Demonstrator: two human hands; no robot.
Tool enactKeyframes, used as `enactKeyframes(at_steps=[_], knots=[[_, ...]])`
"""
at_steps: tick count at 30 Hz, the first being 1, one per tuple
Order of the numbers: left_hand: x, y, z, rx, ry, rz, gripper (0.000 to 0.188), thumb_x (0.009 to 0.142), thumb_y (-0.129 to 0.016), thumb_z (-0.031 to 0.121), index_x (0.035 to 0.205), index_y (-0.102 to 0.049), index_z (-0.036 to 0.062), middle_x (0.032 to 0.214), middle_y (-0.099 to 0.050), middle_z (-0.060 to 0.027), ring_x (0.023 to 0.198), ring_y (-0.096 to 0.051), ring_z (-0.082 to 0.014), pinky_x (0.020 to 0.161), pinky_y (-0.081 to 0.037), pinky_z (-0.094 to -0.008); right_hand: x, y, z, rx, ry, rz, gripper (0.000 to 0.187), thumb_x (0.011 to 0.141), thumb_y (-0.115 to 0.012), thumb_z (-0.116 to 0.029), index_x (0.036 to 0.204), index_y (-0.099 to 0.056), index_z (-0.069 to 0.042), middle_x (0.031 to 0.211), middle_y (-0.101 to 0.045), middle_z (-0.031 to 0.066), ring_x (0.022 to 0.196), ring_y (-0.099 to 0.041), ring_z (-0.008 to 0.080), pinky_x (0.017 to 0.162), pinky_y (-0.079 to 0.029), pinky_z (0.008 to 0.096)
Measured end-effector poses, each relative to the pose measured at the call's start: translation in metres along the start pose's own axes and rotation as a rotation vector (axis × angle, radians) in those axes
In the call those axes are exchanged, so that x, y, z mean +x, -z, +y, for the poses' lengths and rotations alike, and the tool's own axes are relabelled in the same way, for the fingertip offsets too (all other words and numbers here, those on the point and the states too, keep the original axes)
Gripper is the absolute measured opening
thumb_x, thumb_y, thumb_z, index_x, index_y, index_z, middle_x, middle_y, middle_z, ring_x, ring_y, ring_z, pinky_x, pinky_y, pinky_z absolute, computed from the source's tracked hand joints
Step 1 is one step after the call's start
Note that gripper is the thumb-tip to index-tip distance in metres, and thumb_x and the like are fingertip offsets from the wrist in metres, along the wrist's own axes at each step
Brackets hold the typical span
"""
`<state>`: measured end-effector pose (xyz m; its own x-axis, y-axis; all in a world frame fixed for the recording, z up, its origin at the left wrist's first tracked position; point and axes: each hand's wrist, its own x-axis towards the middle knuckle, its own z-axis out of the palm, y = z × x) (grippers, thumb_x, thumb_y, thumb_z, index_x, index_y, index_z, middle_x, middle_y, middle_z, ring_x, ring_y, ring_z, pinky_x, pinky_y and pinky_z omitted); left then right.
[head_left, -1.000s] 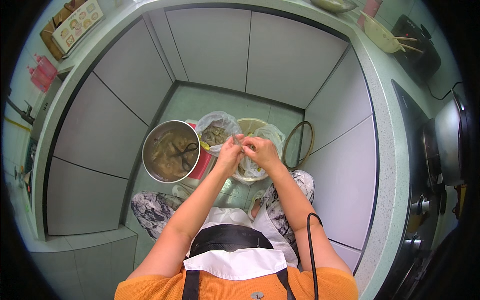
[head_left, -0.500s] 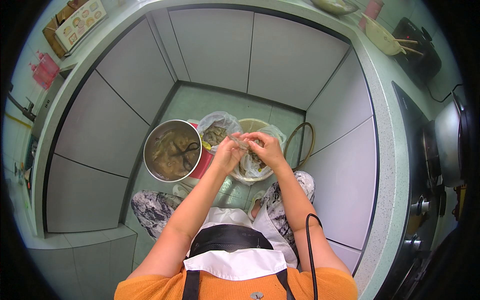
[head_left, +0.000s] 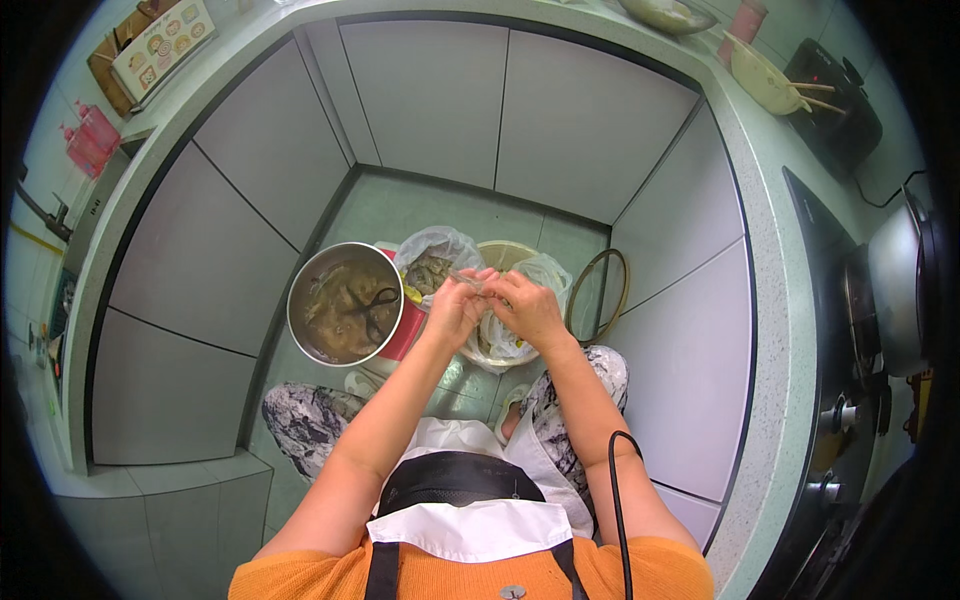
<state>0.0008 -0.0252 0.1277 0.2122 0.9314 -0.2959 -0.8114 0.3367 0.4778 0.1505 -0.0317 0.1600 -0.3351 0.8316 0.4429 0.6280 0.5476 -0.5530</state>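
Both my hands meet above a lined basin, pinching a greyish, translucent shrimp (head_left: 464, 279) between them. My left hand (head_left: 458, 308) is closed on its body; my right hand (head_left: 527, 308) has its fingertips pressed against the right end, which they partly hide. Beneath my hands stands the round cream basin (head_left: 506, 250), lined with a clear plastic bag (head_left: 545, 275) that has scraps in it. Behind my left hand sits an open plastic bag (head_left: 440, 240) of grey shrimp (head_left: 428, 273). To the left, a steel pot (head_left: 293, 318) holds murky water, shrimp and black-handled scissors (head_left: 372, 310).
A red stool or box (head_left: 405, 335) shows between pot and basin. A thin hoop (head_left: 622, 300) leans by the right cabinet. Grey cabinets (head_left: 420, 90) enclose the tiled floor (head_left: 400, 200) on three sides. My knees are on either side; a black cable (head_left: 617, 490) runs along my right arm.
My right hand has shifted slightly left and its fingers have drawn in closer to my left fingertips. Less of the shrimp shows now between the hands.
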Motion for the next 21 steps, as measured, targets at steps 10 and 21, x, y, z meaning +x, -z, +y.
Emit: enactKeyframes(at_steps=[10,21], knots=[[0.001,-0.005,-0.001,-0.037,-0.05,0.047,0.029,0.077,-0.04,-0.008,0.105,-0.036,-0.0015,0.118,-0.045,-0.0264,0.113,-0.048,-0.0365,0.096,-0.043,-0.0426,-0.001,0.003,0.004,-0.049,-0.116,-0.03,0.013,0.071,-0.067,-0.016,0.082,-0.059,-0.012,0.075,-0.058,0.0036,0.067,-0.061,0.0243,0.057,-0.049,0.0348],[0.002,0.006,0.0,-0.046,-0.041,0.016,0.032,0.076,-0.036,-0.009,0.107,-0.036,-0.001,0.124,-0.042,-0.0257,0.119,-0.043,-0.0351,0.099,-0.039,-0.0434,0.001,0.002,0.015,0.331,-0.397,0.021,0.01,0.072,-0.063,-0.013,0.08,-0.061,-0.007,0.075,-0.061,0.0074,0.065,-0.06,0.0212,0.059,-0.047,0.0317]])
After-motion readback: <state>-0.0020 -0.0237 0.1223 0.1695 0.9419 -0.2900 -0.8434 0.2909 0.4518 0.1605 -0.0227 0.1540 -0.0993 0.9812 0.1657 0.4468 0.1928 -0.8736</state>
